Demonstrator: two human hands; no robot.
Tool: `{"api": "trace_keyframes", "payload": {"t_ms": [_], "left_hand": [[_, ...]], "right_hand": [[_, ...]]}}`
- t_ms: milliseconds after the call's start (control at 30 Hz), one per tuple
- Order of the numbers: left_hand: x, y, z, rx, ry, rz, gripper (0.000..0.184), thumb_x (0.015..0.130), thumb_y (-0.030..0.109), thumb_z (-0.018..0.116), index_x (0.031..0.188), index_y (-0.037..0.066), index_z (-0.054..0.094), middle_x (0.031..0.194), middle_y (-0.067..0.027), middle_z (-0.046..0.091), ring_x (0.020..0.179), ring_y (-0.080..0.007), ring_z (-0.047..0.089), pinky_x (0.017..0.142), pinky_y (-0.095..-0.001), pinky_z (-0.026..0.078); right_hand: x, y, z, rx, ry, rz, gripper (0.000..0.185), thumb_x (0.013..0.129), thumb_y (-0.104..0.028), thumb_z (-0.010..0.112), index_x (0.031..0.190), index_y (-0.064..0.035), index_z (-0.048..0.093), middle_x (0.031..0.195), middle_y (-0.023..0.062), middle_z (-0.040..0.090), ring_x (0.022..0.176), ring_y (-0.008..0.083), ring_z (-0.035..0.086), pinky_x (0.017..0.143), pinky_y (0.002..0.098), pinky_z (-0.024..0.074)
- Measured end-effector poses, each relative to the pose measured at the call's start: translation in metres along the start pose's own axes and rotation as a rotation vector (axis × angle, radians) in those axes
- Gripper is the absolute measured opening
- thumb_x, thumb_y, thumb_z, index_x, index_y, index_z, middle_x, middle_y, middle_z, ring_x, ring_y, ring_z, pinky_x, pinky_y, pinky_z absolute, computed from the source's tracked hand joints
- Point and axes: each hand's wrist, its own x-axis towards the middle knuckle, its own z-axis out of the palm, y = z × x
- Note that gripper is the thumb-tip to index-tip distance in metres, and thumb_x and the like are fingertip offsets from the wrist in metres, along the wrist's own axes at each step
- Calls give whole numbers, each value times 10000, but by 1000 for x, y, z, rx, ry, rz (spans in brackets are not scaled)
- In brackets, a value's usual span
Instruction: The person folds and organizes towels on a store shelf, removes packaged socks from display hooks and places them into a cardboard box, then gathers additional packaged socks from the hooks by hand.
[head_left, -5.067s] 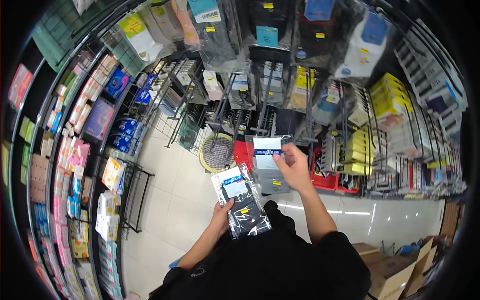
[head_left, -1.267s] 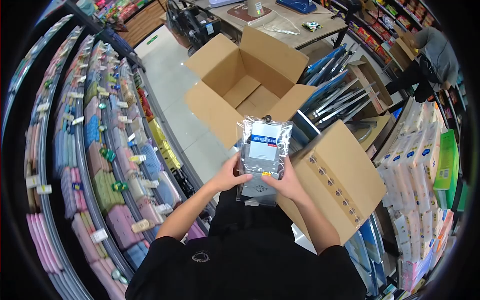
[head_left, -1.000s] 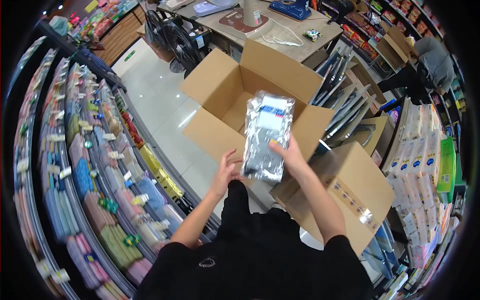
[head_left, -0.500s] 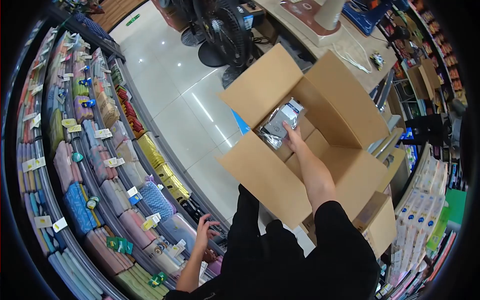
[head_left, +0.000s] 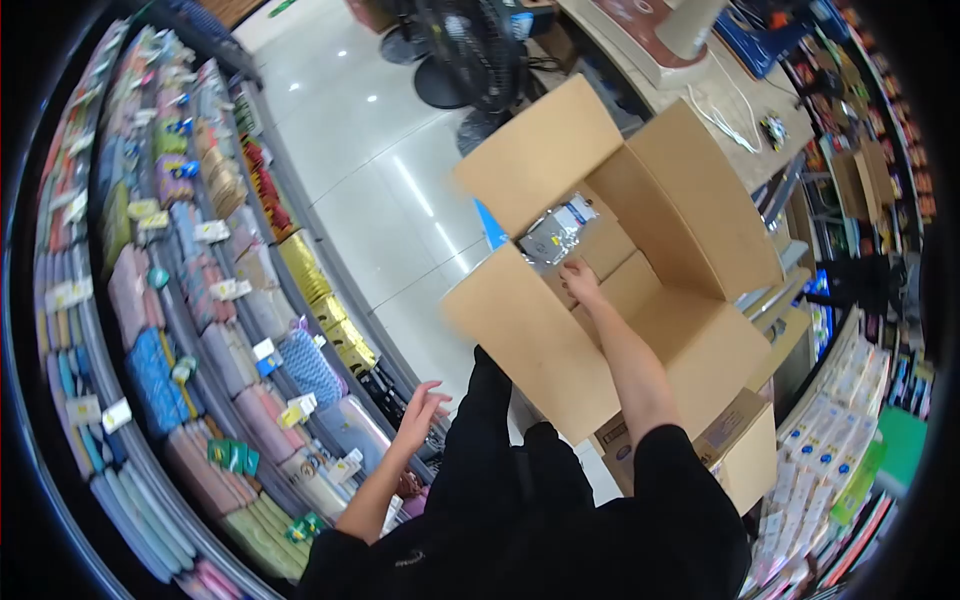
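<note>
A grey package in clear, shiny plastic (head_left: 558,232) lies at the far left corner inside an open cardboard box (head_left: 695,200). My right hand (head_left: 578,282) is inside the box, just short of the package. Its fingers are curled in and nothing shows between them. On the left, my left hand (head_left: 422,412) hangs in the air beside the shelf of folded goods, with fingers apart and nothing in it. The box stands with its flaps spread outward, and much of its cardboard bottom is visible.
Shelves of packed folded textiles (head_left: 225,330) with price tags run along the left. Black standing fans (head_left: 470,50) stand on the tiled floor ahead. Behind the box is a counter (head_left: 740,90) with a white cable. Another carton (head_left: 745,450) sits below the box at right.
My right hand has let go of the grey package and drawn back toward me; the package stays in the box corner. My left hand has risen slightly. The view has shifted a little.
</note>
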Motion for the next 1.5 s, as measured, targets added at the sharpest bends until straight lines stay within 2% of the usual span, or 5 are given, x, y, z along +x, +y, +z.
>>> {"api": "trace_keyframes", "payload": {"t_ms": [100,367,500,933,1500], "left_hand": [[0,12,9,35,-15,82,380,975,266,469,1305,82,435,1081,-88,638,816,-151,624,710,-264,463],[-83,-37,50,113,220,315,351,916,191,604,1218,43,509,993,-89,635,797,-151,640,734,-288,509],[-166,-55,114,-99,326,410,383,912,189,609,1248,40,503,1038,-91,635,939,-161,611,845,-299,482],[-411,-135,296,636,810,552,637,869,279,611,1408,46,363,1296,-206,472,1179,-390,469,1008,-443,390],[-600,-384,497,195,1367,50,661,873,282,597,1460,165,317,1339,-170,471,1176,-382,497,989,-466,416]], "right_hand": [[-53,-4,-5,148,-78,-258,359,906,-181,629,1212,-21,532,892,43,633,714,95,588,599,215,478],[-253,-6,5,-315,460,-1146,173,898,-69,586,1051,11,571,891,102,609,795,197,585,714,315,489],[-330,40,37,-318,50,-1332,143,887,-65,593,1015,-1,594,911,114,627,821,213,609,740,318,490],[-499,226,51,-383,-913,-818,267,950,-213,564,973,19,695,885,76,688,813,140,623,727,294,504],[-680,481,51,-921,-1623,-784,212,918,-140,577,923,31,703,882,73,700,799,136,643,690,271,504]]}}
